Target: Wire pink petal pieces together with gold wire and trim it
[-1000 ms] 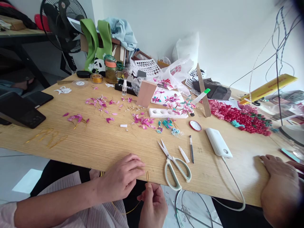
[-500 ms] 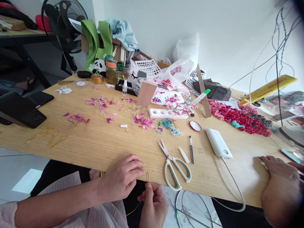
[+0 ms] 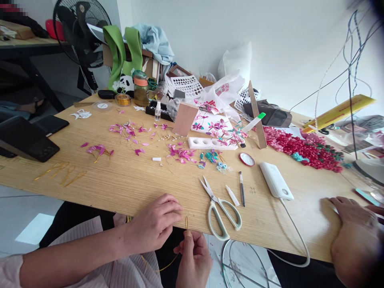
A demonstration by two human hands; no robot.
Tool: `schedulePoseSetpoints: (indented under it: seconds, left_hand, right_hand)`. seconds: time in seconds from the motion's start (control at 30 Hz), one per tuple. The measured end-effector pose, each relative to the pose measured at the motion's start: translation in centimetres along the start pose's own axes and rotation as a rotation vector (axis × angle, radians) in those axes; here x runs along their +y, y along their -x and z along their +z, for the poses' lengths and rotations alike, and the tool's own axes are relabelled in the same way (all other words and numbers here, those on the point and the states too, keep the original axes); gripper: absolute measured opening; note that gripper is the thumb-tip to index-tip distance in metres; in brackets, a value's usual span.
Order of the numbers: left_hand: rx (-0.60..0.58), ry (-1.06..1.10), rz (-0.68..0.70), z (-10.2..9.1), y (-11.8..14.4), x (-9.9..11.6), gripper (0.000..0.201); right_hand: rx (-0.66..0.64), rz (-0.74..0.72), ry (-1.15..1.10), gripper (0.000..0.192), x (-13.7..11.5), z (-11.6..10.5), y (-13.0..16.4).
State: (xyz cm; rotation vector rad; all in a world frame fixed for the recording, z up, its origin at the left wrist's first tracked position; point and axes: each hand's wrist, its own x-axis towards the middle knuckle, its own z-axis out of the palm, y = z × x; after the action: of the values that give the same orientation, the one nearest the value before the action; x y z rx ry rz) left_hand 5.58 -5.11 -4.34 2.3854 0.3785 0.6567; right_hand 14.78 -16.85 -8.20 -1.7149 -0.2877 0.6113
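My right hand (image 3: 195,258) is below the table's front edge, thumb and finger pinching a gold wire (image 3: 187,222). A narrow loop of it stands up from the pinch. More gold wire trails below toward the lap. My left hand (image 3: 157,220) rests at the table edge just left of the loop, fingers curled together; its palm side is hidden, so what it holds, if anything, does not show. Scissors with pale handles (image 3: 222,214) lie spread on the table right of my hands. Farther left lie several bent gold wires (image 3: 61,174).
Pink petal pieces (image 3: 181,153) lie scattered mid-table near a white holed block (image 3: 211,143). To the right are a pen (image 3: 241,190), a small white tube (image 3: 232,195) and a corded white power bank (image 3: 276,181). Another person's hand (image 3: 355,232) rests at far right.
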Motion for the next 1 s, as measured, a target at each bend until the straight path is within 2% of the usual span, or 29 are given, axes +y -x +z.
schedulePoseSetpoints:
  seconds: [0.2, 0.3, 0.4, 0.47, 0.67, 0.83, 1.0]
  left_hand:
    - [0.042, 0.104, -0.019, -0.2, -0.4, -0.1, 0.036]
    - [0.084, 0.208, -0.051, -0.5, -0.5, -0.2, 0.032]
    - [0.087, 0.327, -0.123, -1.4, -0.5, -0.1, 0.027]
    - [0.037, 0.399, -0.187, -2.2, -0.4, 0.1, 0.022]
    - [-0.265, 0.497, -0.375, -4.3, 0.2, 0.8, 0.014]
    - [-0.259, 0.414, -0.393, -5.7, 0.9, 1.2, 0.009]
    - [-0.246, 0.287, -0.33, -6.7, 1.6, 1.5, 0.008]
  right_hand:
    - [-0.003, -0.068, 0.016, 0.036, -0.6, 0.0, 0.6]
    - [-0.019, -0.169, 0.064, 0.035, -1.2, -0.2, 1.1]
    - [-0.09, -0.287, 0.161, 0.033, -2.1, -0.5, 1.5]
    - [-0.16, -0.384, 0.254, 0.032, -2.7, -0.8, 1.4]
    - [-0.452, -0.789, 0.434, 0.019, -4.0, -1.3, 0.3]
    - [-0.595, -0.968, 0.526, 0.014, -5.0, -1.0, 0.0]
    - [-0.628, -1.018, 0.557, 0.016, -5.5, -0.3, 0.3]
